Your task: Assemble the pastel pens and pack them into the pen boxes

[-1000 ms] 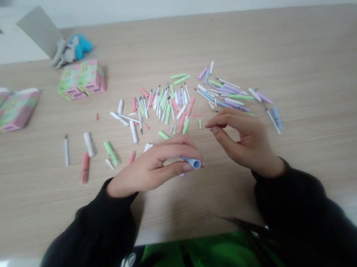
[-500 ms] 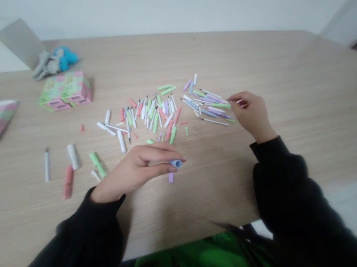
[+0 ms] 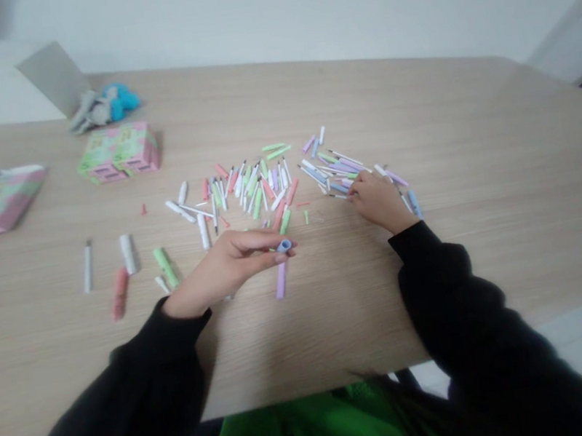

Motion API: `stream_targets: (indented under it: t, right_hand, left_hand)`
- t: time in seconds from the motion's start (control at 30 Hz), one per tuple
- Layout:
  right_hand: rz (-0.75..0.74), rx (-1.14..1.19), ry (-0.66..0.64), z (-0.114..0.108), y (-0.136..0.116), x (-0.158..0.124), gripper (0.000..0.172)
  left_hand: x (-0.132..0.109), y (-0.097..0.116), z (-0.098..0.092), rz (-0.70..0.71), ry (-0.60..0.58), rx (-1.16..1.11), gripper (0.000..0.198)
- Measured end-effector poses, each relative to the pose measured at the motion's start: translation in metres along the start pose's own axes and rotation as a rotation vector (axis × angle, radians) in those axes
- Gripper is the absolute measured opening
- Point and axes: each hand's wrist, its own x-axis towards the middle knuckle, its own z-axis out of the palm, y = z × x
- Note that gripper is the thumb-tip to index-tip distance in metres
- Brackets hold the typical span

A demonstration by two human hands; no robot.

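Note:
My left hand (image 3: 239,259), thumb and fingers pinched together, holds a light blue hollow pen barrel (image 3: 284,246), its open end toward me. Below those fingers a purple pen piece (image 3: 280,282) lies on the table. My right hand (image 3: 381,200) has its fingers bent down into the right-hand heap of pen parts (image 3: 327,168), a mix of white refills and blue, purple and green pieces. Its fingertips are partly hidden, so what they grip cannot be made out. A blue piece (image 3: 415,204) and a purple piece (image 3: 396,177) lie just beyond that hand.
Another pile of pen parts (image 3: 250,187) covers the middle of the wooden table (image 3: 492,230). At left lie a red barrel (image 3: 120,293), a green barrel (image 3: 166,267), a white barrel (image 3: 129,254) and a refill (image 3: 87,266). Patterned boxes (image 3: 118,153) and a crumpled grey-and-blue cloth (image 3: 105,106) are behind.
My right hand has moved left, from the heap's right end onto its front part, and some pieces there now lie farther right. The left hand still holds the blue barrel.

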Motion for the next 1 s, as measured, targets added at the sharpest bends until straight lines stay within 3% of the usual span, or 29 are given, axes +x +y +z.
stream_targets:
  t: [0.07, 0.17, 0.3, 0.4, 0.57, 0.73, 0.9, 1.0]
  right_hand:
    - [0.006, 0.212, 0.093, -0.012, -0.013, -0.004, 0.013]
    - [-0.021, 0.816, 0.222, -0.036, -0.049, -0.017, 0.010]
    - [-0.119, 1.241, 0.199, -0.057, -0.104, -0.040, 0.019]
    - [-0.143, 1.408, 0.157, -0.059, -0.126, -0.050, 0.016]
    - [-0.149, 1.438, 0.092, -0.053, -0.134, -0.055, 0.012]
    - [-0.176, 1.347, -0.031, -0.043, -0.138, -0.058, 0.021]
    - [-0.164, 1.199, 0.023, -0.025, -0.136, -0.056, 0.029]
    - [-0.169, 1.232, -0.040, -0.017, -0.134, -0.054, 0.024]
  left_hand:
    - [0.001, -0.001, 0.003, 0.000, 0.020, -0.031, 0.025]
    - [0.003, 0.000, 0.007, 0.000, 0.040, -0.061, 0.021]
    - [0.003, 0.002, 0.010, -0.005, 0.011, -0.087, 0.022]
    - [0.003, 0.002, 0.011, -0.003, -0.013, -0.083, 0.024]
    - [0.003, 0.003, 0.012, 0.003, -0.042, -0.086, 0.029]
    - [0.004, 0.004, 0.011, 0.040, -0.045, -0.074, 0.029]
    - [0.002, -0.003, 0.016, 0.070, -0.070, -0.154, 0.029]
    - [0.002, -0.008, 0.022, 0.060, -0.044, -0.202, 0.028]
